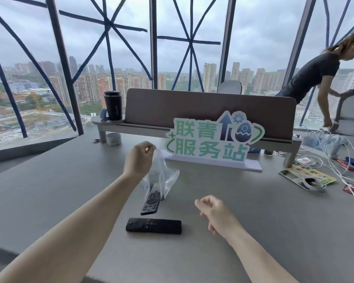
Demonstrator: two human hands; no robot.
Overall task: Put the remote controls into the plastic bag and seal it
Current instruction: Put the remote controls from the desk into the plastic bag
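Observation:
My left hand (139, 158) pinches the top of a clear plastic bag (161, 176) and holds it up above the grey table (70, 190). The bag hangs down, and its lower end drapes over the far tip of a dark remote with many buttons (151, 203) lying on the table. Nearer to me lies a second, plain black remote (153, 225), flat and crosswise. To the right of that remote hovers my right hand (215, 213), fingers loosely curled and apart, with nothing in it.
A green-and-white standing sign (211, 139) and a brown desk shelf (211, 107) with a black tumbler (112, 105) stand behind. A tape roll (113, 139) sits at left. Cables, a tape ring (313, 183) and packets clutter the right. A person (313, 76) leans over a chair there.

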